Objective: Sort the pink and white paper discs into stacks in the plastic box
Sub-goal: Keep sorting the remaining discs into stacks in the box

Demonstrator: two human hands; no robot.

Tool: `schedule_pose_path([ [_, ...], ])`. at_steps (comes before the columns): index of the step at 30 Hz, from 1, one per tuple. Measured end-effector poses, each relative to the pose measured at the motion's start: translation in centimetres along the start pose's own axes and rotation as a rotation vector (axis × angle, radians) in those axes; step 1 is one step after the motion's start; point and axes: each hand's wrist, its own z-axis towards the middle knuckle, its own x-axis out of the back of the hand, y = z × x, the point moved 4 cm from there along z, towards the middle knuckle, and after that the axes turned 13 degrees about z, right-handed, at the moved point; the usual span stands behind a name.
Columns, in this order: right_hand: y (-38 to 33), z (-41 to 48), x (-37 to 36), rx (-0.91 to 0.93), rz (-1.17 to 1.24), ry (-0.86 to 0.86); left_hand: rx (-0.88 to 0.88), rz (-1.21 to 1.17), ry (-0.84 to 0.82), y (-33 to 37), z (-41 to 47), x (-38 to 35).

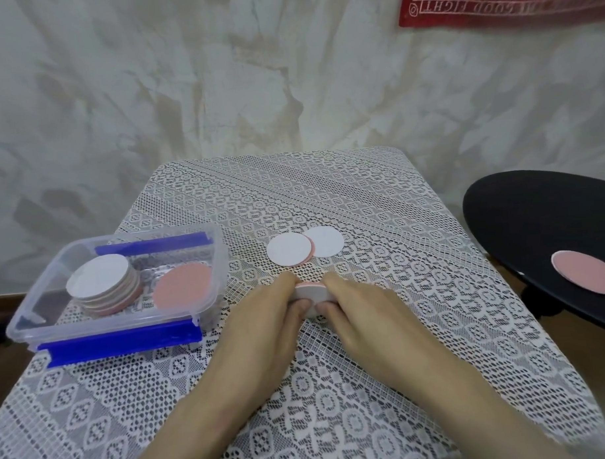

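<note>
A clear plastic box [206,253] with blue clips stands at the table's left. Inside it a stack of discs [104,286] has a white face on top, and a pink disc [183,285] leans beside it. My left hand [266,320] and my right hand [355,316] meet in the middle of the table, both gripping a small bundle of discs [312,292] held on edge between the fingers. Just beyond them lie two white discs [289,249] [325,245] overlapping a pink one on the cloth.
A white lace cloth [379,209] covers the table. At the right a black round stool seat [533,214] holds one pink disc [587,276]. A pale wall stands behind, with a red cloth [506,2] hung at the top right.
</note>
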Motion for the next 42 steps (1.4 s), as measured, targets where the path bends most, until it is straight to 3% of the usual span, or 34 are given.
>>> schedule_pose_path([
  [4, -1.0, -0.4, 0.9, 0.014, 0.105, 0.005, 0.027, -0.095, 0.029, 0.2, -0.9, 1.4],
  [11, -3.6, 0.2, -0.2, 0.028, 0.556, 0.107, 0.148, -0.195, 0.101, -1.2, -2.9, 5.4],
  [23, -11.0, 5.1, -4.7, 0.04, 0.631, -0.042, 0.363, -0.332, 0.159, -10.0, -6.1, 10.1],
  [28, -14.0, 9.5, -6.7, 0.002, 0.658, -0.049, 0.492, -0.092, 0.233, -14.5, -6.9, 13.5],
  [32, -15.2, 13.6, -8.2, 0.004, 0.575, -0.049, 0.534, 0.147, 0.202, -17.5, -7.3, 15.1],
  [42, -17.1, 16.4, -11.5, 0.069, -0.152, -0.046, 0.545, 0.14, 0.116, -19.1, -7.5, 14.5],
])
